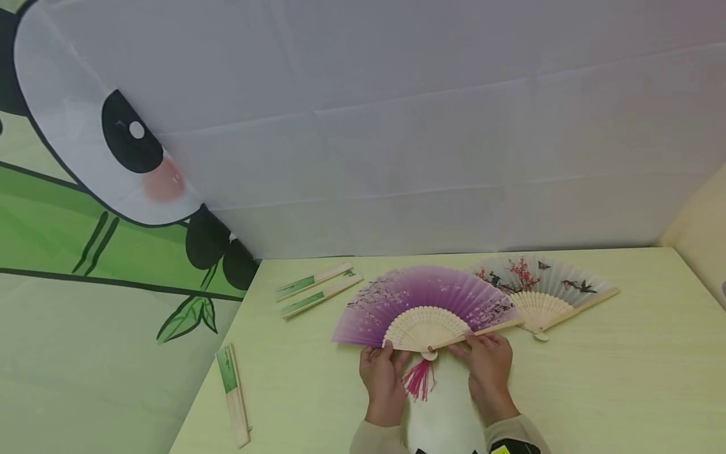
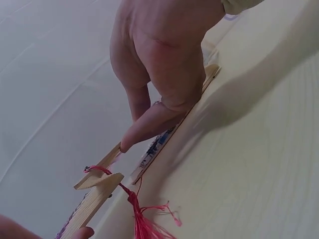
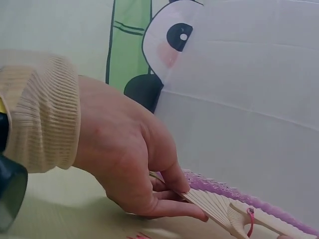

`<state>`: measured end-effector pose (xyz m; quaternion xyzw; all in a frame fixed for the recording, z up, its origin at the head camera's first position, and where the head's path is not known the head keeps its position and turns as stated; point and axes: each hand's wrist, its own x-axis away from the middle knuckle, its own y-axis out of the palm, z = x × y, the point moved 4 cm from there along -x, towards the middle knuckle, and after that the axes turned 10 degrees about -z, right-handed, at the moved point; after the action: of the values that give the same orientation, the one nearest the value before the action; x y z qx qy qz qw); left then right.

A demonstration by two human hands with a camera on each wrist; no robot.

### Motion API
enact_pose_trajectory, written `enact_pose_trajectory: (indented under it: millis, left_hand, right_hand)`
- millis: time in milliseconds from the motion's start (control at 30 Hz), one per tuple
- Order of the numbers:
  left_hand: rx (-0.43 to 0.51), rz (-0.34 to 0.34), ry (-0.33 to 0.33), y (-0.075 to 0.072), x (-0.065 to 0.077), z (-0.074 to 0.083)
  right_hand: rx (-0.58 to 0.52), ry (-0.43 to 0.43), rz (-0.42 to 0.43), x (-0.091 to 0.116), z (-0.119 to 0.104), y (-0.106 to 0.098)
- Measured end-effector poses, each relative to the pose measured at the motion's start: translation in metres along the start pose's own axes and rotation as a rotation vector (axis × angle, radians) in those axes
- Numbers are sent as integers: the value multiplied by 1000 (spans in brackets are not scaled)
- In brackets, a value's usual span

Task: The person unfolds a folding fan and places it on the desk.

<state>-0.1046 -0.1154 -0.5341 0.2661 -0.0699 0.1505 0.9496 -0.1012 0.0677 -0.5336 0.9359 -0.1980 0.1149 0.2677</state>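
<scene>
A purple folding fan (image 1: 425,284) with pale ribs and blossom print is spread wide above the table. My left hand (image 1: 384,384) pinches its left end rib, thumb above and fingers beneath. At the right end, my right hand (image 1: 490,372) pinches the other outer rib. A pink tassel (image 1: 418,380) hangs from the pivot between both hands. In the left wrist view the right hand (image 2: 164,64) reaches down to the fan's guard stick. The left hand (image 3: 129,159) holds the pale ribs (image 3: 214,209) in the right wrist view. Parts of several fingers are hidden by the fan.
An open white fan (image 1: 527,277) with flowers and birds lies behind and right, partly overlapped by the purple one. Two folded fans (image 1: 322,295) with green bands lie at the back left. Another folded fan (image 1: 233,396) is near the left edge. A white cloth backdrop (image 1: 397,157) rises behind.
</scene>
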Motion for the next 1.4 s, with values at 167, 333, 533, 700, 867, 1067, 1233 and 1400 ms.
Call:
enact_pose_trajectory:
  millis: [167,333,533,700,867,1067,1233,1400]
  left_hand:
    - [15,11,2,3,-1,0]
    - [22,17,0,6,0,-1]
    - [-14,17,16,10,0,0]
    - [-56,-28,4,14,-1,3]
    - [-168,-49,-102,15,-1,5]
    - [-223,-85,-189,19,3,8]
    - [-218,-82,-166,23,6,12]
    - [-211,-68,-135,24,7,14]
  right_hand:
    - [-22,20,28,0,1,-2]
    - [-45,43,43,0,2,-4]
    - [-54,46,35,-1,4,-7]
    - [-25,29,10,-4,6,-10]
    - [19,12,-18,-7,7,-12]
    - [25,12,-33,-9,6,-12]
    - [44,28,-42,-7,5,-15]
    - [77,65,-75,-4,2,-19]
